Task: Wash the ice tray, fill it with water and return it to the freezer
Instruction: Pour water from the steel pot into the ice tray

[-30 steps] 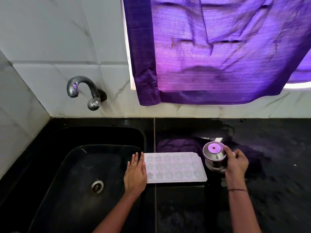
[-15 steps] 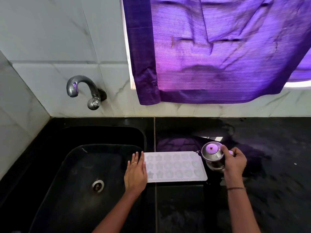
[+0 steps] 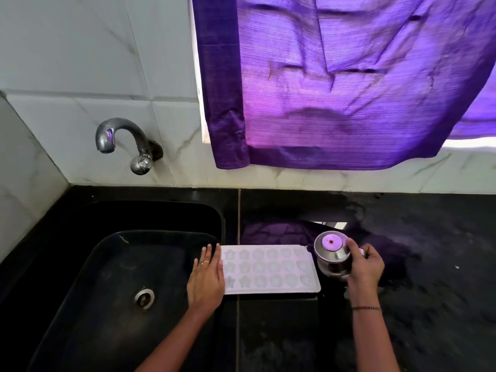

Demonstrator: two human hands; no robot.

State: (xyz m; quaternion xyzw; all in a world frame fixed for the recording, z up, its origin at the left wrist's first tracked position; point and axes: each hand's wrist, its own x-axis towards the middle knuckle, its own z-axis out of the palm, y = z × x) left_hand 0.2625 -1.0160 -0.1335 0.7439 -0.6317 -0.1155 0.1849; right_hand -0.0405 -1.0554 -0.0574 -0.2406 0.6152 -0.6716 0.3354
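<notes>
Ice tray (image 3: pixel 271 269) lies flat, left hand (image 3: pixel 206 277) spread, seemingly touching its end, right grip (image 3: pixel 366 265) grasping steel jug (image 3: pixel 332 253) beside it.

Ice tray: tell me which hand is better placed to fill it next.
Right, probably. The right hand grips the small steel pot beside the ice tray's right end, while the left hand lies flat on the tray's left end, steadying it by the sink.

White matt plastic ice tray (image 3: pixel 269 268); small polished steel pot (image 3: pixel 332 255); glossy black stone bench (image 3: pixel 429 264); matt black sink (image 3: pixel 107 277); dull chrome metal tap (image 3: pixel 120 138); ribbed purple cloth curtain (image 3: pixel 335 76); smooth marbled white wall tiles (image 3: pixel 80 49).
</notes>
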